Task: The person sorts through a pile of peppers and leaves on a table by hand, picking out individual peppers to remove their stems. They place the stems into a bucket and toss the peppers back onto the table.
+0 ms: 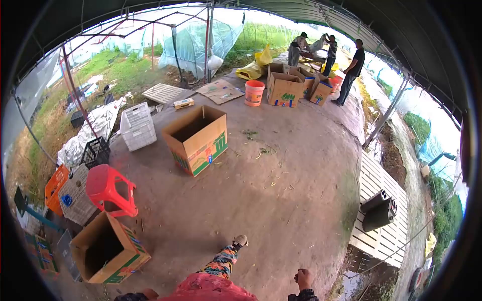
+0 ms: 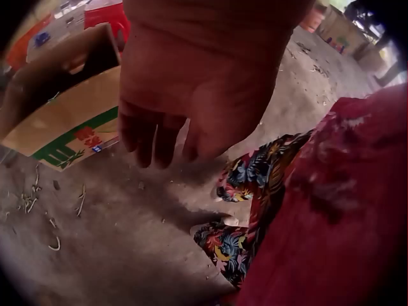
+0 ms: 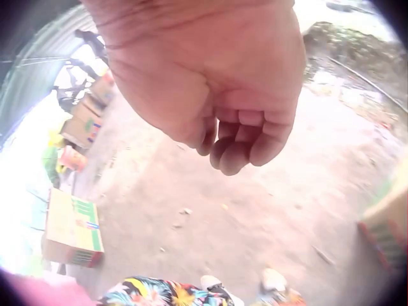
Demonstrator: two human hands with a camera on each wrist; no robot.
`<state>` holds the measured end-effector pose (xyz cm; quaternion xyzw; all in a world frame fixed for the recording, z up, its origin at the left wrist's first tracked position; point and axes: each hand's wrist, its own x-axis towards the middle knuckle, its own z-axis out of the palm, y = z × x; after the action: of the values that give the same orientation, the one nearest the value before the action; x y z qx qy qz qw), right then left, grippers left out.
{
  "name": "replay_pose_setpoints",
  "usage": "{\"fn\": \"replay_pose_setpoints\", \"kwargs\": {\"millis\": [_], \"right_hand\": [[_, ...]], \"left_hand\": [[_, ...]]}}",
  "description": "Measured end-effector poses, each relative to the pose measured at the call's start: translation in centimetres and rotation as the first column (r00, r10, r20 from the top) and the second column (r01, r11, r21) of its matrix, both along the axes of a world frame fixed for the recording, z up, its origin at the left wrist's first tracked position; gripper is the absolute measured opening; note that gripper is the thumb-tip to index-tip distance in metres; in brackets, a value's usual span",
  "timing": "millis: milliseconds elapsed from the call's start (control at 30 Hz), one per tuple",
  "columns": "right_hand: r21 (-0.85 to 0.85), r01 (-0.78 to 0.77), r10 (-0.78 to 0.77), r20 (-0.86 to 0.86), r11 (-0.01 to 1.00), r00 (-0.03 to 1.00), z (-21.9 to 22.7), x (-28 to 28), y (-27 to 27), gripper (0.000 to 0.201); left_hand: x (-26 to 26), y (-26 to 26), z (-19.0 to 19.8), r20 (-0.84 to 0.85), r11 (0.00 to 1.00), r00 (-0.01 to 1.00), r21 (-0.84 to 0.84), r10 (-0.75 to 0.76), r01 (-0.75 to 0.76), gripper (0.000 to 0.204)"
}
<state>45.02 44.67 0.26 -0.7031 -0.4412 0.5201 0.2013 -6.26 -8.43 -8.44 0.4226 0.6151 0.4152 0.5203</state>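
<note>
My left hand (image 2: 197,83) hangs at my side with loosely bent fingers and nothing in it. Behind it in the left wrist view stands an open cardboard box (image 2: 76,121), which shows in the head view at the lower left, near that hand. Empty too, my right hand (image 3: 217,83) hangs with its fingers loosely curled, over bare ground in the right wrist view. In the head view the right hand (image 1: 303,279) is at the bottom, right of my red top (image 1: 206,288), and only a bit of the left hand (image 1: 149,294) shows at the lower edge.
Ahead is another open cardboard box (image 1: 196,140), with white crates (image 1: 138,128) to its left. A red stool (image 1: 108,188) stands at the left. Farther off are an orange bucket (image 1: 254,94), several boxes (image 1: 284,90) and three people. A slatted pallet (image 1: 379,195) lies at the right.
</note>
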Motion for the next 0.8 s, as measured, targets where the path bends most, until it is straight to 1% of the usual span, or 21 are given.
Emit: {"fn": "replay_pose_setpoints", "kwargs": {"millis": [33,67,133,167,200,233,267,300,333,367,433,500,533,567,600,633,667,700,733,767,800], "right_hand": [[0.078,0.055,-0.051,-0.060,0.995,0.997,-0.4,-0.5,4.3,0.023],[0.115,0.123,-0.105,-0.156,0.986,0.982,2.0,-2.1,7.1,0.022],[-0.025,0.062,-0.062,0.007,0.998,0.998,-1.7,-0.8,10.8,0.021],[-0.213,-0.062,0.096,0.151,0.975,0.984,-1.3,-0.2,11.5,0.017],[-0.157,-0.757,0.717,0.486,0.634,0.500,-8.7,4.8,10.5,0.036],[-0.176,-0.751,0.720,0.483,0.637,0.498,-5.7,4.9,13.0,0.036],[-0.160,-0.719,0.694,0.465,0.677,0.550,-5.9,4.9,15.3,0.035],[-0.140,-0.682,0.661,0.445,0.718,0.605,-6.3,4.8,17.5,0.035],[-0.121,-0.638,0.621,0.427,0.760,0.658,-6.7,4.9,19.7,0.035],[-0.103,-0.591,0.576,0.410,0.800,0.708,-6.8,5.1,22.2,0.034],[-0.074,-0.490,0.479,0.378,0.869,0.792,-6.8,6.5,26.9,0.034],[-0.054,-0.385,0.379,0.343,0.921,0.860,-5.6,8.1,31.5,0.033],[-0.061,-0.332,0.333,0.325,0.941,0.885,-4.4,9.5,32.9,0.033],[-0.066,-0.279,0.286,0.312,0.958,0.906,-2.9,11.2,34.8,0.032],[-0.028,-0.234,0.231,0.304,0.972,0.924,-1.9,12.8,40.2,0.032],[0.013,-0.183,0.172,0.283,0.983,0.944,-0.9,13.6,45.7,0.032],[0.020,-0.119,0.111,0.237,0.993,0.965,-0.2,12.9,48.4,0.032],[0.014,-0.056,0.052,0.189,0.998,0.981,0.5,12.0,50.8,0.032],[0.016,0.003,-0.006,0.147,1.000,0.989,1.6,11.0,54.2,0.031],[0.281,0.058,-0.082,0.074,0.958,0.994,1.6,10.7,61.0,0.028],[0.370,0.150,-0.137,-0.060,0.917,0.989,1.7,11.1,68.7,0.015]], "left_hand": [[-2.5,3.5,-0.6,-0.047,0.998,0.999,-0.059,-0.027,0.024,0.030],[-4.7,7.7,-1.3,-0.089,0.993,0.995,-0.115,-0.051,0.040,0.030],[-7.7,20.1,-3.5,-0.160,0.977,0.982,-0.202,-0.098,0.065,0.030],[-6.6,25.4,-4.4,-0.165,0.963,0.979,-0.260,-0.122,0.076,0.031],[-4.2,29.7,-4.4,-0.161,0.940,0.976,-0.331,-0.145,0.085,0.031],[-2.8,34.3,-3.9,-0.172,0.912,0.971,-0.402,-0.164,0.083,0.031],[-2.8,39.6,-2.9,-0.203,0.880,0.962,-0.470,-0.184,0.069,0.031],[-3.1,48.8,1.9,-0.238,0.845,0.949,-0.532,-0.208,0.052,0.032],[-3.1,55.2,2.4,-0.110,0.899,0.993,-0.439,-0.041,-0.011,0.032],[-3.2,62.4,4.4,-0.111,0.899,0.992,-0.437,-0.062,0.008,0.031],[-3.3,75.2,8.6,0.013,0.877,1.000,-0.480,-0.014,0.018,0.029],[-3.5,84.6,7.7,-0.051,0.922,0.998,-0.386,-0.033,0.011,0.029],[-3.1,86.8,6.7,-0.049,0.916,0.998,-0.401,-0.040,0.017,0.029],[-2.9,88.8,5.7,-0.100,0.920,0.994,-0.391,-0.041,-0.001,0.028],[-2.5,93.4,5.1,-0.158,0.940,0.987,-0.339,-0.028,-0.028,0.028],[-1.2,95.8,4.4,-0.172,0.944,0.985,-0.328,-0.012,-0.046,0.029],[-0.5,94.9,3.7,-0.204,0.936,0.979,-0.348,-0.014,-0.059,0.030],[0.3,95.3,3.9,-0.249,0.897,0.949,-0.437,-0.196,0.070,0.032],[0.0,95.3,1.5,-0.524,0.807,0.626,-0.249,-0.578,0.536,0.032],[1.4,94.4,3.3,-0.122,0.824,0.910,-0.485,-0.396,0.294,0.021],[2.3,97.8,4.2,-0.129,0.826,0.908,-0.480,-0.399,0.294,0.021]]}}
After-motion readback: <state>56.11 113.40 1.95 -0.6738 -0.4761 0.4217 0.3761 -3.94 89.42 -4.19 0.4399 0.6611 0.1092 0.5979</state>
